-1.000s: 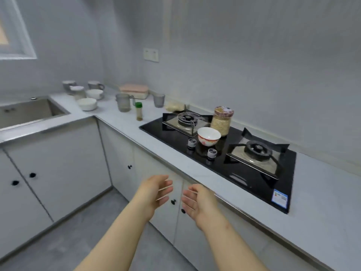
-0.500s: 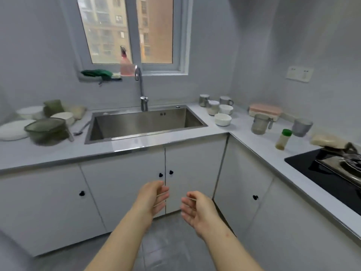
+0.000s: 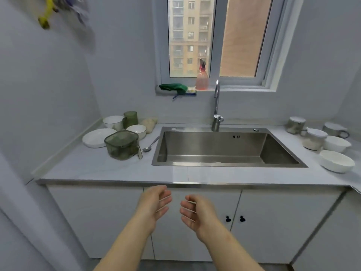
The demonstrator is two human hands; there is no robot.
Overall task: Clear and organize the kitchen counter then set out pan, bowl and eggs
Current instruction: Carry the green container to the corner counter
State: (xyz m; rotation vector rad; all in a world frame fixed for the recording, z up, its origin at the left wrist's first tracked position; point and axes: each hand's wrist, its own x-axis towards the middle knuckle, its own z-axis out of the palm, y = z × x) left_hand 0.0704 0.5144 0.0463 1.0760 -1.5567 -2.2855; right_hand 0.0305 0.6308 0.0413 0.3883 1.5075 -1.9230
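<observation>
My left hand (image 3: 154,202) and my right hand (image 3: 197,212) hang side by side below the counter edge, in front of the cabinet doors, fingers loosely curled and holding nothing. On the counter (image 3: 109,171) left of the sink lie a white plate (image 3: 95,137), two white bowls (image 3: 113,121) (image 3: 137,130), a green cup (image 3: 130,118), a green lidded container (image 3: 121,144) and a spoon (image 3: 150,144). Right of the sink stand several white bowls (image 3: 336,160) and lidded jars (image 3: 314,138). No pan or eggs show.
A steel sink (image 3: 224,147) with a tap (image 3: 216,106) fills the counter's middle. On the window sill rest a green cloth (image 3: 172,88) and a pink spray bottle (image 3: 202,79). A beige cloth (image 3: 149,124) lies behind the bowls. White cabinet doors (image 3: 273,222) stand below.
My view has swung left from the stove, past the counter corner, to face the sink squarely. Both hands keep the same empty, loosely curled pose.
</observation>
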